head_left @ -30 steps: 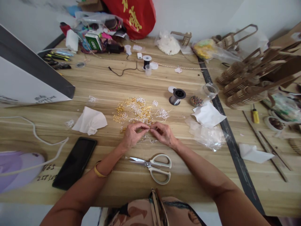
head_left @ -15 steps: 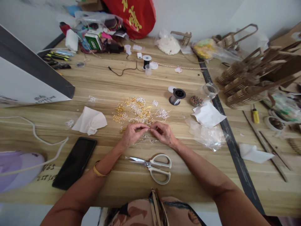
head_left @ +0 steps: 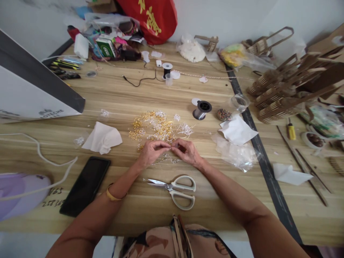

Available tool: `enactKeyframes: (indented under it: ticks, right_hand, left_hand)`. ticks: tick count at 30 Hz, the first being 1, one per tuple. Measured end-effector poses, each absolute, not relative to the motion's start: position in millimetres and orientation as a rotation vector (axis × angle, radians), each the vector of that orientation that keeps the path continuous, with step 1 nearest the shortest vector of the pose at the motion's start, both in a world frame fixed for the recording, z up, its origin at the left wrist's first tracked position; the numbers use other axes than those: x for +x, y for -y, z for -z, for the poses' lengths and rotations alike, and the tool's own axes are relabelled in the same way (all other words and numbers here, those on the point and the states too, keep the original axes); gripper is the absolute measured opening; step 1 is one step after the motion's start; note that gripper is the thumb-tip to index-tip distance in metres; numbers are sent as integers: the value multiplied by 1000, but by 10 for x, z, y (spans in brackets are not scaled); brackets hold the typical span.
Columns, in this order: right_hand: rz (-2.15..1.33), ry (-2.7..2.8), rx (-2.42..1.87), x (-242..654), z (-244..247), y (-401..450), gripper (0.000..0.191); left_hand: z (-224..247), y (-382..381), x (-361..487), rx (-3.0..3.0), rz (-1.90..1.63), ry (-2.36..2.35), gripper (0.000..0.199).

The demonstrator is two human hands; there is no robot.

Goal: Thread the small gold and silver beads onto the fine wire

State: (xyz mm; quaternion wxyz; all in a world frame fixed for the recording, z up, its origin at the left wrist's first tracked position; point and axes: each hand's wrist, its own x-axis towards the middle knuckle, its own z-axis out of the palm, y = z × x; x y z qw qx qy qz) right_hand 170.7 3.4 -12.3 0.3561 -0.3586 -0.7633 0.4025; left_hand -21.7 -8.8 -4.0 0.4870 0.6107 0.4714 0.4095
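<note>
My left hand (head_left: 151,152) and my right hand (head_left: 186,149) meet fingertip to fingertip, both closed in a pinch. Whatever lies between the fingertips is too small to make out. Below them a thin silver chain (head_left: 166,159) rests on the wooden table (head_left: 126,218). Just beyond the fingers spreads a pile of gold and silver jewelry findings (head_left: 158,127), with a bunch of silver pins (head_left: 185,130) at its right. Scissors (head_left: 172,188) with pale handles lie nearer to me, blades slightly apart and pointing left.
At left are a black phone (head_left: 86,186), a crumpled white paper (head_left: 101,138) and a large white box (head_left: 34,86). On the right stand a wire spool (head_left: 202,110), a clear jar of beads (head_left: 233,107), plastic bags (head_left: 239,156) and wooden baskets (head_left: 279,89).
Both hands keep their pinch at the same place, with barely any finger movement. The whole view has shifted very slightly; nothing else visibly differs.
</note>
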Motion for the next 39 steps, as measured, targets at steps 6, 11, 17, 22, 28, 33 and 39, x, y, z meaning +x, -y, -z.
enactKeyframes:
  ticks: [6, 11, 17, 22, 28, 33, 39]
  right_hand:
    - [-1124, 1937, -937, 1707, 125, -37, 18]
    - [-1130, 1924, -923, 1700, 107, -31, 18]
    - [-1018, 1938, -912, 1693, 97, -7, 14]
    - [-934, 1957, -918, 1698, 116, 22, 15]
    - [-830, 1984, -845, 1703, 135, 39, 11]
    - [-768, 2003, -826, 1701, 122, 52, 9]
    - [-752, 2022, -808, 1684, 120, 72, 10]
  left_hand:
    - [25, 84, -205, 1454, -996, -1169, 10]
    - [39, 85, -198, 1405, -1001, -1179, 11]
    - [29, 83, -186, 1337, -1015, -1167, 13]
    - [-32, 103, -155, 1181, -1008, -1181, 17]
    - [-12, 124, -122, 1011, -1024, -1152, 19]
    - [69, 128, -122, 906, -1056, -1073, 22]
    - [95, 122, -123, 833, -1070, -1002, 20]
